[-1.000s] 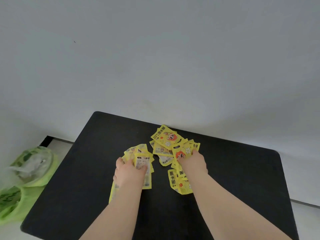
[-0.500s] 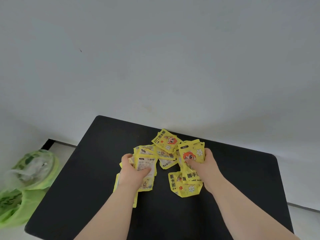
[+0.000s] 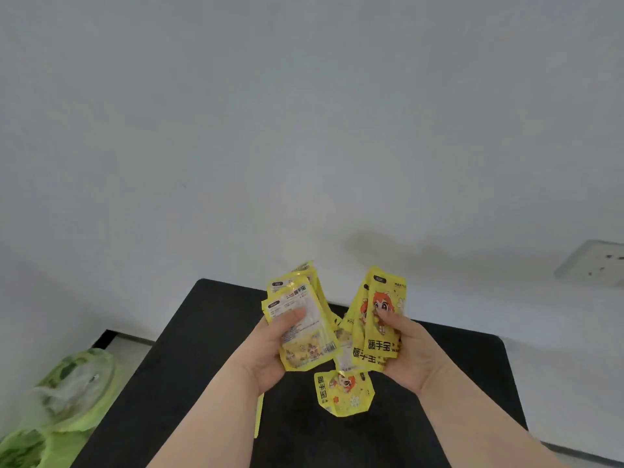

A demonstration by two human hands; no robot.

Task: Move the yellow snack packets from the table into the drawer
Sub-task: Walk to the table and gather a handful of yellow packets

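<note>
The left hand was raised above the black table with a fanned stack of yellow packets in its grip. Its thumb lay across the printed back of the front packet, pressing it against the palm and the fingers behind, which the packets hid. The stack stood nearly upright, its upper corners spreading out above the thumb and its lower edge hanging down beside the heel of the hand.

The right hand was also lifted, holding a second bunch of packets that showed a cartoon face with orange hair. The thumb was closed over the front of the foremost packet, just below the face, and the fingers wrapped round from behind, so the bunch was pinched between them. The lower ends of these packets stuck out below the thumb toward the middle of the view.

Between the two wrists one loose packet lay face up on the tabletop, touching neither hand. A thin yellow edge showed along the left forearm; it might have been another packet lying on the table, but too little of it was visible to be sure.

To the left of the table, on the floor, sat a green plastic bag. A wall socket was set in the pale wall at the right edge.
</note>
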